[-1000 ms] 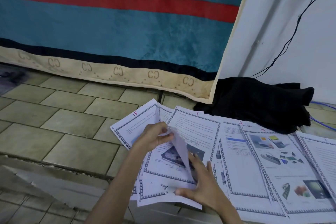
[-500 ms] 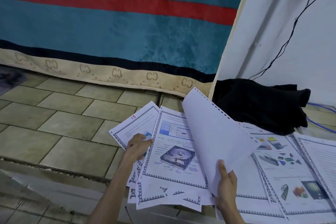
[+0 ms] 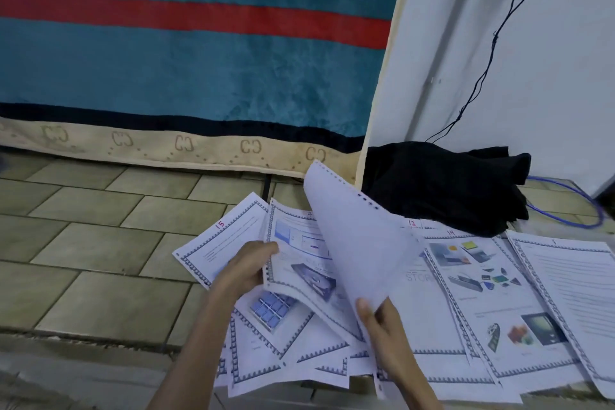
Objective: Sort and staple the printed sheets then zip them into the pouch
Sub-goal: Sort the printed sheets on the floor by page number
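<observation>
Printed sheets are fanned out on the tiled floor, just in front of the black cloth. Right hand pinches the bottom corner of a lifted sheet, blank side up, curling toward that cloth. Left hand grips the edge of the sheet with the drive picture, farther from the cloth.

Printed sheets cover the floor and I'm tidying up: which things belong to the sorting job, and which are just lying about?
Job:
lifted sheet, pinched by the right hand
sheet numbered 15
sheet with the pictures
left hand, lifting another page's edge

Lying about:
black cloth
blue cable
black wire
teal blanket
</observation>
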Demonstrator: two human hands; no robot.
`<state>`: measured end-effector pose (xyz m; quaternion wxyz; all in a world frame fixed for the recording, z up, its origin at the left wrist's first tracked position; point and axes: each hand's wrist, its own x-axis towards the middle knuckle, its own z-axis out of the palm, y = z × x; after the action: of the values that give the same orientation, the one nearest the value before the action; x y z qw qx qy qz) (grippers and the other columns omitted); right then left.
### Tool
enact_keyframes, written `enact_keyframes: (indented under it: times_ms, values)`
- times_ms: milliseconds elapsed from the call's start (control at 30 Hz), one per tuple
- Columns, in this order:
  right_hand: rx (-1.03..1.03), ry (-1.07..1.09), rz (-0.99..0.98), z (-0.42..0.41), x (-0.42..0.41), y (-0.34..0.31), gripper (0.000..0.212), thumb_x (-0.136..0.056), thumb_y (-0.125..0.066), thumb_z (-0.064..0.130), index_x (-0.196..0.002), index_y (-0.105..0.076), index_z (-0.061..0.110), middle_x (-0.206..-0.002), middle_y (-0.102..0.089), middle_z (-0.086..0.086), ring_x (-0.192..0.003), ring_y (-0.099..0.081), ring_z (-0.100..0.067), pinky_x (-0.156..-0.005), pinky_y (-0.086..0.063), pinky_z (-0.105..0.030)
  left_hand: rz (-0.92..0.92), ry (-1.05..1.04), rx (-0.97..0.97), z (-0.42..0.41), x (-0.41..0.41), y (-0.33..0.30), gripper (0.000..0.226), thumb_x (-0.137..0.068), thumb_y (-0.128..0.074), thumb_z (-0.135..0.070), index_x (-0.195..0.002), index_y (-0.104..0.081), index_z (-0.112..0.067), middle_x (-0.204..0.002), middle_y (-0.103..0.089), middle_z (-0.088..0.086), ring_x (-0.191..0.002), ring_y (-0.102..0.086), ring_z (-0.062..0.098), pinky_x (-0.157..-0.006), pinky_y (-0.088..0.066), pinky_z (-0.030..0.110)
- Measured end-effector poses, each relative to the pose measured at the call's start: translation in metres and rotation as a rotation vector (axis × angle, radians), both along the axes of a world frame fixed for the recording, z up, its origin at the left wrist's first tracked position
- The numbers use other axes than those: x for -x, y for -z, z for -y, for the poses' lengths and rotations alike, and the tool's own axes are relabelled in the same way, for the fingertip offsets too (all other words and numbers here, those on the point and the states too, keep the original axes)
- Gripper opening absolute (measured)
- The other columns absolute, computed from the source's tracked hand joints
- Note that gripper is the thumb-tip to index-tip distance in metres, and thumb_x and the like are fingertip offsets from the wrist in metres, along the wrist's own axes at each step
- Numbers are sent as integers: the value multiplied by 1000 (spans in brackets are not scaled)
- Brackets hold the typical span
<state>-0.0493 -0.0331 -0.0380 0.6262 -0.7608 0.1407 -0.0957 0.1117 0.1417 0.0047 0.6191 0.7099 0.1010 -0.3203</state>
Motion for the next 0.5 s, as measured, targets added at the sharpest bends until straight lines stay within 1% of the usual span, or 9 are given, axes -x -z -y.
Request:
enact_keyframes:
  times_ms: [67,133,200,233,267,300,367,433,500]
  values:
    - [217,-267,-80,-6,-1,-4,85,-53,-62,83,-126,-30,53,-114,-42,55,-110,-42,26,-88,-35,0,-38,-4,82,15,0,-10,16,-94,-40,-6,-83,-50,-2,-74,-53,16,-63,-53,27,-50,-49,30]
    - [443,-340,-69,-9,-5,0,79,-74,-63,63,-133,-11,63,-126,-31,54,-115,-40,22,-95,-33,-5,-49,7,169,28,3,-21,13,-94,-41,-8,-90,-51,0,-86,-54,18,-70,-56,27,-51,-53,31]
    - [423,-203,-19,-11,-7,6,48,-90,-50,49,-128,-25,64,-119,-53,36,-100,-55,5,-83,-39,-7,-74,9,276,36,4,-26,23,-97,-47,-25,-108,-54,-5,-104,-58,16,-81,-61,28,-55,-57,33]
    - [308,-100,-30,-10,-7,8,35,-89,-45,57,-123,-40,55,-105,-64,22,-86,-60,-2,-73,-42,-8,-67,6,279,36,5,-27,30,-96,-48,-35,-110,-54,-10,-108,-58,13,-84,-62,28,-59,-57,35]
    - [203,-6,-27,-9,-6,8,42,-83,-40,69,-116,-50,44,-94,-67,14,-80,-62,-6,-68,-43,-9,-16,-8,210,32,4,-23,36,-94,-47,-43,-112,-53,-13,-111,-58,10,-87,-62,26,-64,-56,36]
    - [136,62,-35,-6,-5,8,46,-81,-39,70,-110,-54,37,-95,-67,13,-85,-63,-6,-71,-45,-11,62,-36,80,26,0,-16,41,-93,-47,-47,-118,-50,-15,-116,-57,9,-90,-60,24,-68,-53,36]
    - [-10,136,-26,-2,-3,7,30,-93,-43,45,-115,-55,29,-108,-66,9,-102,-62,-7,-87,-48,-20,215,-134,-267,8,-10,5,54,-93,-49,-45,-135,-38,-14,-129,-51,14,-102,-56,28,-82,-49,40]
    - [-102,196,-18,4,-2,6,27,-97,-44,27,-121,-55,20,-113,-66,4,-106,-60,-9,-93,-48,-29,271,-255,-594,-13,-16,23,60,-90,-56,-37,-138,-34,-8,-136,-42,23,-120,-44,38,-99,-39,46]
    - [-179,249,-13,8,1,7,22,-97,-46,23,-118,-54,20,-112,-65,6,-104,-59,-4,-90,-49,-22,224,-349,-689,-32,-21,39,65,-85,-63,-30,-136,-34,-1,-135,-41,28,-123,-40,41,-100,-38,46]
